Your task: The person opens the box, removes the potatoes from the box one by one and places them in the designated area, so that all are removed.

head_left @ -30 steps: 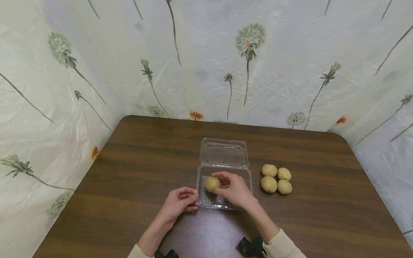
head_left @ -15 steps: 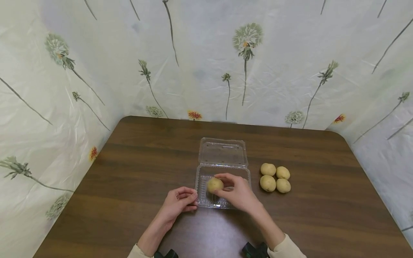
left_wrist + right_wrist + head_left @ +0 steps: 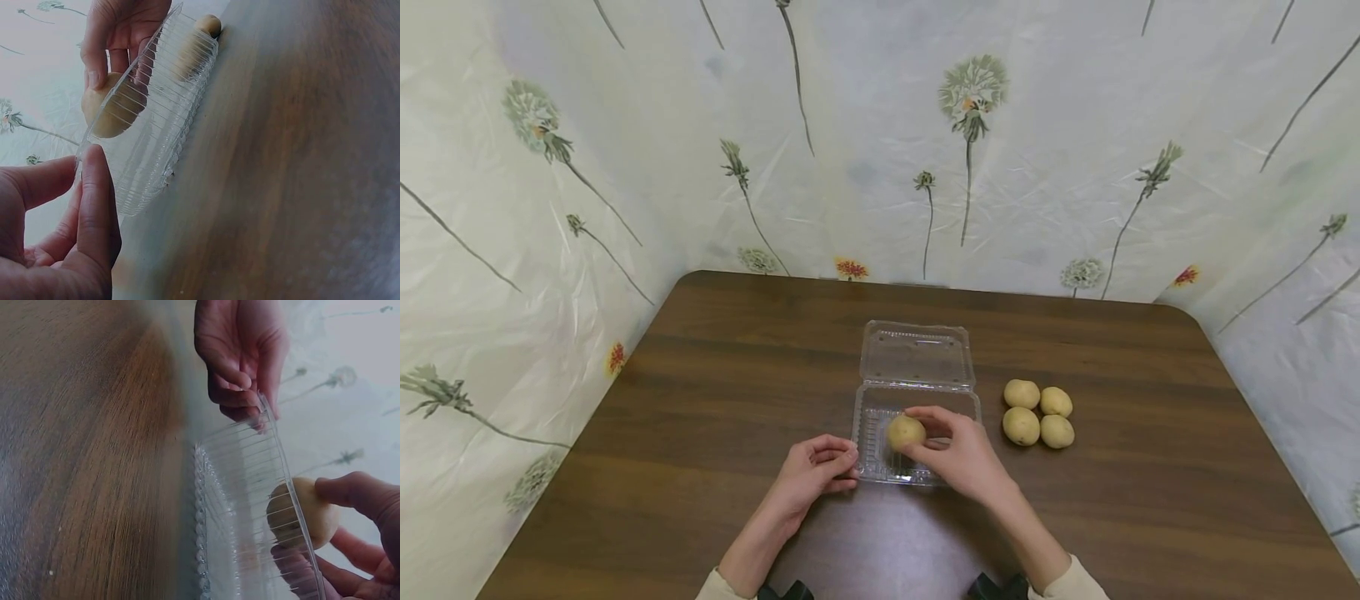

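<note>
My right hand (image 3: pixel 962 454) holds a potato (image 3: pixel 906 433) between thumb and fingers over the base of a clear plastic clamshell container (image 3: pixel 872 417). Seen from the right wrist, this potato (image 3: pixel 320 515) is at rim height, part of it showing through the ribbed wall. At the container's left side, my left hand (image 3: pixel 812 475) pinches the rim between thumb and fingers; the left wrist view has that hand (image 3: pixel 69 225) up close. The container's hinged lid (image 3: pixel 916 354) lies open, folded back away from me. My right hand hides part of the base.
Several more potatoes (image 3: pixel 1021 426) sit in a tight group on the brown wooden table (image 3: pixel 737 358), right of the container. A flower-patterned sheet (image 3: pixel 865 183) hangs behind the table and along its sides. Dark wrist devices (image 3: pixel 1000 587) show at the lower edge.
My right hand has shifted slightly to the right with the potato over the container. The left hand stays at the rim, and the grouped potatoes have not moved.
</note>
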The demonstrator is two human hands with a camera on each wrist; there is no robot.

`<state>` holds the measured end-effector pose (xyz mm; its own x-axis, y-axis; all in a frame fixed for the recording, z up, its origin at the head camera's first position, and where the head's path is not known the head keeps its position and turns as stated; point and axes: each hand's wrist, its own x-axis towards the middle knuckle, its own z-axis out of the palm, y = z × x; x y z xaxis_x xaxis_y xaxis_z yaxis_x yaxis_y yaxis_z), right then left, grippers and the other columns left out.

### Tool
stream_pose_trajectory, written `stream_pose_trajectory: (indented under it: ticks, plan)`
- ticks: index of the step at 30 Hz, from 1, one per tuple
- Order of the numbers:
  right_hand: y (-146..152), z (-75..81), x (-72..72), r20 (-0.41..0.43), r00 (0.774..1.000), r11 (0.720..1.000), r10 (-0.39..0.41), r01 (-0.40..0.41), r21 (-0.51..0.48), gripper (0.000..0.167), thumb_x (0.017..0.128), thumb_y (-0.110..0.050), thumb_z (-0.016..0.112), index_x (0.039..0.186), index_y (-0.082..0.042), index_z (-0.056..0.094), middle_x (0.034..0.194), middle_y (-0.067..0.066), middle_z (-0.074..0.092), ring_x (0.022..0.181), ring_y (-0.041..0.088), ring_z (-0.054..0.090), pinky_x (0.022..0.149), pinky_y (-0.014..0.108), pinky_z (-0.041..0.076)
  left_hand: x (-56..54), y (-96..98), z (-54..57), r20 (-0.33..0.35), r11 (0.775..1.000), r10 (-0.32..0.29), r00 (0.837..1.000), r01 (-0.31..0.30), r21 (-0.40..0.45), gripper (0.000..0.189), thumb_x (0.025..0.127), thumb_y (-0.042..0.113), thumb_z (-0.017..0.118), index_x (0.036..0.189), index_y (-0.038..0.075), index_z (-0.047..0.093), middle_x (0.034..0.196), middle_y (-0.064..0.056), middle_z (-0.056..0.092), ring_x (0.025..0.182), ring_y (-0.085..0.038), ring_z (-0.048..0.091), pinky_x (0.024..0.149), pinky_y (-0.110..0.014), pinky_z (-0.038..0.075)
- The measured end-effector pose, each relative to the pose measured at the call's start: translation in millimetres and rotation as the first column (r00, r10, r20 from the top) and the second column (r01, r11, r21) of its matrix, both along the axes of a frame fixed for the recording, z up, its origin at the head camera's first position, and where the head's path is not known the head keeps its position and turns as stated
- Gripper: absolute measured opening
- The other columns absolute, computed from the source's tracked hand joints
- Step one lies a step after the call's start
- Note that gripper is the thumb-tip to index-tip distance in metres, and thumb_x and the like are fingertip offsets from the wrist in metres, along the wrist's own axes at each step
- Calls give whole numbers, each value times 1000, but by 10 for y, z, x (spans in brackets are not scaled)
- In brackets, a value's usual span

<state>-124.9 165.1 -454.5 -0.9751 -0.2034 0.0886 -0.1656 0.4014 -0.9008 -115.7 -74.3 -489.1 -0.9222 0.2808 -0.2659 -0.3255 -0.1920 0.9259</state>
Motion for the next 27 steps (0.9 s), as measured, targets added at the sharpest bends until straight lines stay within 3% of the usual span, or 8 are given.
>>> stream_pose_trajectory:
  ticks: [7, 10, 13, 17, 21, 27]
  plan:
    - [24, 21, 16, 6, 1000, 997, -8, 8, -74, 42, 81, -5, 80, 120, -6, 66, 113, 12, 68, 101, 23, 66, 83, 31, 57, -2, -1, -19, 4, 1000, 0, 1000, 0, 4, 32, 91, 7, 71, 110, -15, 58, 87, -10, 64, 76, -18, 66, 72, -30, 60]
    - [-9, 164, 70, 20, 1000, 997, -10, 11, -76, 41, 81, 1, 77, 120, 0, 64, 113, 17, 67, 103, 29, 65, 85, 35, 57, -4, -3, -21, 5, 1000, -1, 1000, 1, 8, 33, 91, 7, 71, 110, -15, 57, 87, -9, 64, 76, -18, 66, 72, -30, 60]
    - [-7, 180, 85, 25, 1000, 996, -14, 16, -86, 41, 81, 0, 77, 120, -1, 65, 114, 17, 67, 103, 28, 65, 85, 35, 57, -3, -6, -12, 4, 1000, -2, 1000, 2, 10, 29, 91, 8, 71, 108, -12, 59, 87, -9, 64, 77, -18, 66, 72, -31, 60]
    - [32, 55, 63, 23, 999, 996, -26, 28, -88, 41, 81, -2, 79, 120, -4, 66, 114, 15, 68, 101, 26, 66, 84, 32, 57, -1, -6, -5, 2, 1000, -1, 1000, 1, 7, 26, 91, 8, 71, 107, -10, 61, 87, -10, 64, 77, -18, 66, 72, -31, 60]
    - [45, 48, 82, 26, 999, 996, -35, 37, -79, 41, 81, 1, 78, 120, -2, 65, 114, 17, 67, 104, 29, 65, 85, 34, 57, 3, -4, -3, 1, 1000, -2, 1000, 2, 5, 30, 91, 8, 71, 109, -12, 59, 88, -10, 64, 77, -18, 66, 72, -31, 60]
    - [99, 59, 111, 30, 999, 994, -25, 28, -107, 41, 81, -8, 81, 120, -8, 66, 114, 11, 68, 106, 23, 64, 86, 30, 56, 7, -1, 1, -1, 1000, -3, 1000, 3, 7, 31, 91, 8, 71, 109, -14, 58, 87, -10, 64, 77, -18, 66, 72, -30, 60]
